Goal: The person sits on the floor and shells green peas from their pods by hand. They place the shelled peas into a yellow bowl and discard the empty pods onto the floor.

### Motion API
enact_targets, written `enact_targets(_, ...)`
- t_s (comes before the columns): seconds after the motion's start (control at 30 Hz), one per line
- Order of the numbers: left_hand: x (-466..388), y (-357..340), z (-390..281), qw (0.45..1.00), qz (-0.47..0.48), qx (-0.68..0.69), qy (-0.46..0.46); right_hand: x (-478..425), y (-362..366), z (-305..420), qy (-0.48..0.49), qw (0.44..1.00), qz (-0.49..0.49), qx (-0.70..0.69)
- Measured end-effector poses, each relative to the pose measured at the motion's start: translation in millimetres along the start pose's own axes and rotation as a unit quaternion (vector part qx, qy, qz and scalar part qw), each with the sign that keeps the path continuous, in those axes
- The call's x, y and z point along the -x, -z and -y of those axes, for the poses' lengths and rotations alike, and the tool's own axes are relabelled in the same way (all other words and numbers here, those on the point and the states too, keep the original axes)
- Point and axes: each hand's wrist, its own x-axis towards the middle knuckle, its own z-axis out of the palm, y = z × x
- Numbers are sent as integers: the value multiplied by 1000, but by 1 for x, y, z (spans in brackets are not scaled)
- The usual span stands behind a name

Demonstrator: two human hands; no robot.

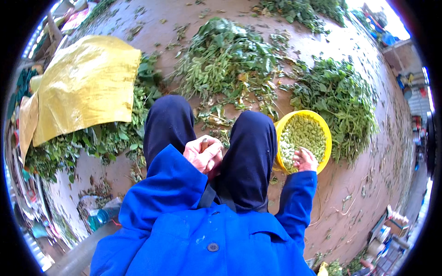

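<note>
My left hand [204, 154] is between my knees, its fingers closed around a small brownish thing, perhaps a short stick or handle, whose end shows at the top of the fist. On the right, my right hand [305, 160] is over the opening of a yellow plastic bucket [328, 138], with its fingers at the green pods [305, 132] that fill much of it. Whether those fingers hold a pod I cannot tell. Beyond my knees lies a heap of leafy green plants with pods [224, 58].
Another plant heap [340, 103] lies just beyond the bucket. At the left, a yellow sheet [89, 82] covers part of a green heap. Loose leaves litter the brown floor [362, 186]. Teal plastic containers [103, 214] stand at the lower left, and boxes and tubs at the lower right.
</note>
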Motion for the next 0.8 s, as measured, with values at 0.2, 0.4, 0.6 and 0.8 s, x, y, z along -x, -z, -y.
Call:
enact_targets(0.2,10,20,-3,999,-27,-45,-8,70,-128,81,211,975,28,67)
enact_targets(0.4,0,20,-7,999,-21,-40,18,-25,-312,73,141,888,324,293)
enact_targets(0.6,0,30,-6,997,-23,-60,39,-112,-413,-50,87,831,362,413)
enact_targets(0.8,-4,47,-19,996,-25,-76,50,-139,-477,-147,177,903,172,351)
